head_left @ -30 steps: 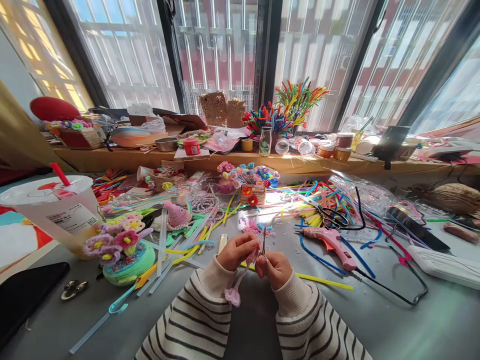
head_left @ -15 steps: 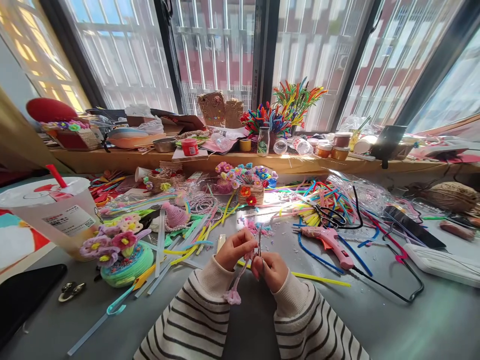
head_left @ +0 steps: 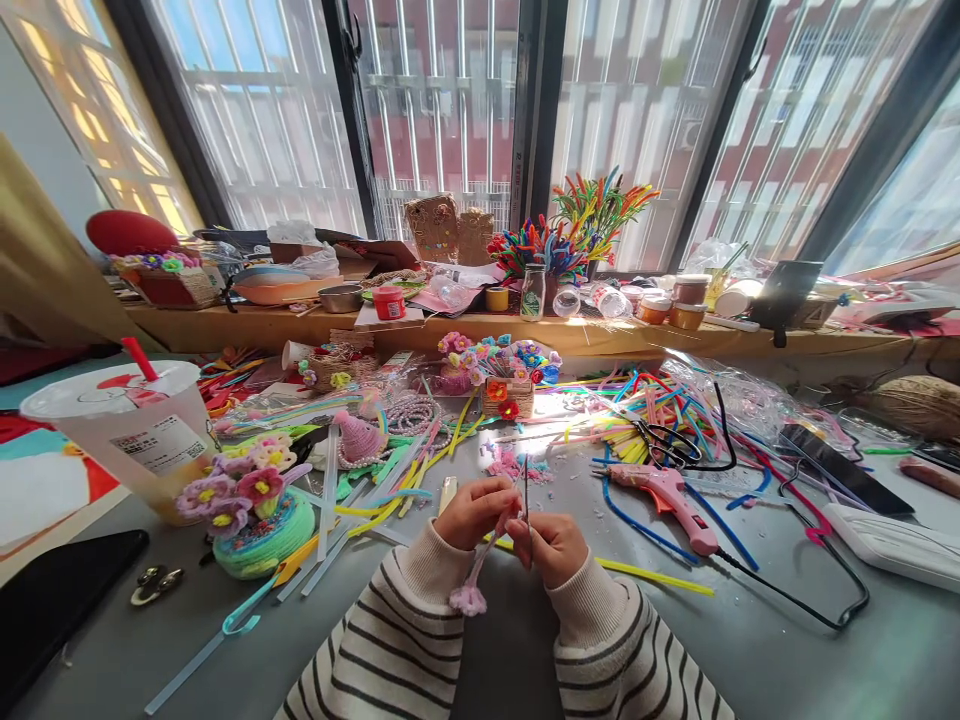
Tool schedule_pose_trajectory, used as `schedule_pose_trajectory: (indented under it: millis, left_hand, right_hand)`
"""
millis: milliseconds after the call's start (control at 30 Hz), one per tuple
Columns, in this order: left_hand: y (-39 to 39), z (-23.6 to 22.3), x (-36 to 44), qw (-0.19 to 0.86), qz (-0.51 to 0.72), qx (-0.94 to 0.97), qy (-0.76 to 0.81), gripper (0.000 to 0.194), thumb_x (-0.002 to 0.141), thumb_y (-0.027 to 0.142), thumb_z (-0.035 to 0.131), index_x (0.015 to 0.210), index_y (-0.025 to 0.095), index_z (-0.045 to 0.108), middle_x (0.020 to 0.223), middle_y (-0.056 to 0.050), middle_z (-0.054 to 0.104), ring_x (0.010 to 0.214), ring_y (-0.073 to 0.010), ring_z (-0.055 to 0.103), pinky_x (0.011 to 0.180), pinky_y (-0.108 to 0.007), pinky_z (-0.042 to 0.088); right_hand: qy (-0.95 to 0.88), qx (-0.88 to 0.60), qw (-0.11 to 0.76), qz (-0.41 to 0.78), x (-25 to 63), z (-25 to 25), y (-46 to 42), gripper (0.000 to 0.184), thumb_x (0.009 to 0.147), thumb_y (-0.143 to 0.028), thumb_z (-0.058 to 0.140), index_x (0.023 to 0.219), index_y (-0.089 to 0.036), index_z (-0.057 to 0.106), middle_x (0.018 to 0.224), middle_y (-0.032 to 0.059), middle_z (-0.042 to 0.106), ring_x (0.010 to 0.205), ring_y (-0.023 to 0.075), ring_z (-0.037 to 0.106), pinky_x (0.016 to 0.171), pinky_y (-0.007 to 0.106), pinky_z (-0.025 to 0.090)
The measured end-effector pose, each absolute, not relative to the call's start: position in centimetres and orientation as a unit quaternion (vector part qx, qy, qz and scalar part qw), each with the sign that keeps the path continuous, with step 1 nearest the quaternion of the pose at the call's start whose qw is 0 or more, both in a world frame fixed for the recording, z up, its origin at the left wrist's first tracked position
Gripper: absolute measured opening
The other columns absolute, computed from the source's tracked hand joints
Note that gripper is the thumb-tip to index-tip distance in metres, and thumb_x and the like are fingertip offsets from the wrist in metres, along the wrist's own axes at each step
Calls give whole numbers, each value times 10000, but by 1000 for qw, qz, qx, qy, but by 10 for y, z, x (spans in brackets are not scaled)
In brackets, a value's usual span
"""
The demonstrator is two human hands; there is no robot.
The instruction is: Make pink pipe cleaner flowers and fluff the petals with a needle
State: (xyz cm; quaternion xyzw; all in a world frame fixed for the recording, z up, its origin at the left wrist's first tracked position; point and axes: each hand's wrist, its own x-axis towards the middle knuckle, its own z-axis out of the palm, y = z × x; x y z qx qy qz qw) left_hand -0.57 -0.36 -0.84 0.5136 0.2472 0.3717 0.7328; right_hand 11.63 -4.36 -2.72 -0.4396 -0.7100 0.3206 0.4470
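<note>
My left hand (head_left: 469, 512) pinches the stem of a pink pipe-cleaner flower (head_left: 469, 599), whose fuzzy head hangs below my fingers by the left cuff. My right hand (head_left: 556, 548) is closed round small scissors (head_left: 526, 490), their narrow blades pointing up and away from me. Both hands' fingertips are close together, the blades beside the pinched stem; whether they touch it I cannot tell. Just beyond lie pink and blue fuzzy clippings (head_left: 517, 464) on the grey table (head_left: 502, 655). A yellow pipe cleaner (head_left: 652, 574) runs behind my right wrist.
A pink glue gun (head_left: 664, 495) with a black cord lies to the right, near tangled pipe cleaners (head_left: 645, 410). On the left stand a lidded drink cup (head_left: 142, 440) and a green pot of fuzzy flowers (head_left: 262, 535). Black-handled scissors (head_left: 671, 445) lie behind the glue gun.
The view has shifted slightly, so everything sits a little lower and to the right. Both hands keep their holds on the flower and the scissors, with only slight finger movement.
</note>
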Motion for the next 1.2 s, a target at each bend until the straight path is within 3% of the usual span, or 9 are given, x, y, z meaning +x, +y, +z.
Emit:
schedule_pose_trajectory:
  millis: [433,1000,1200]
  left_hand:
    - [-6,-9,-6,744,352,514,242,297,516,375,641,505,121,488,418,30,492,367,-49,413,388,-186,256]
    - [-5,-12,-7,718,359,538,258,290,552,378,616,524,130,467,404,42,467,366,-47,390,387,-190,238]
    - [-6,-9,-7,720,370,528,258,292,547,380,619,529,127,474,400,41,468,353,-39,373,377,-188,229]
  right_hand:
    - [-724,-403,447,338,116,-22,-47,645,694,-645,169,360,-141,393,373,-11,379,386,69,367,421,204,282]
    - [-691,-416,486,336,117,-27,-43,589,726,-584,247,345,-156,381,344,-9,390,362,71,375,414,194,304]
    - [-716,-410,451,341,116,-23,-45,640,695,-646,153,361,-152,387,392,1,406,413,85,401,451,210,321]
